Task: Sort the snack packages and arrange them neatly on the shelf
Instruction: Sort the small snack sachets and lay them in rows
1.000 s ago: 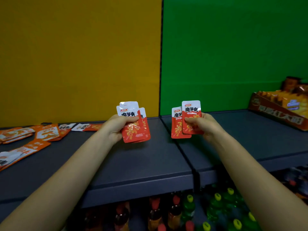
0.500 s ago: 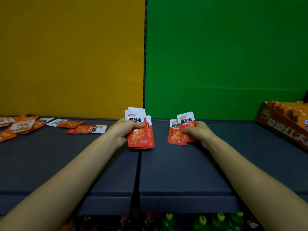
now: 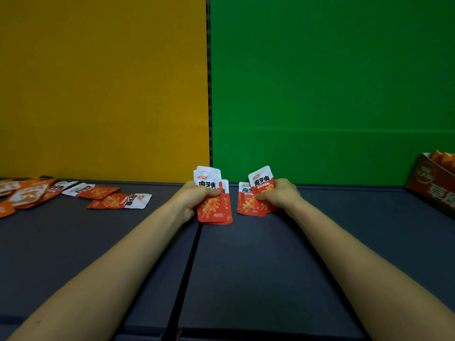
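My left hand (image 3: pixel 190 199) grips a small fan of red-and-white snack packets (image 3: pixel 213 205), held upright with their lower edges near the dark shelf (image 3: pixel 246 267) by its centre seam. My right hand (image 3: pixel 279 196) grips two more of the same red packets (image 3: pixel 248 201), upright, just right of the seam. The two bundles are a short gap apart and do not touch. More red and orange packets (image 3: pixel 118 201) lie flat and scattered on the left part of the shelf.
An open cardboard display box (image 3: pixel 434 187) with orange packets stands at the far right of the shelf. Behind the shelf rise a yellow back panel (image 3: pixel 103 89) and a green one (image 3: pixel 332 89), split by a dark vertical post.
The view has tilted and shifted, so the bottles below the shelf have dropped out of sight. Both hands have lowered their packets toward the shelf surface near the seam, still gripping them.
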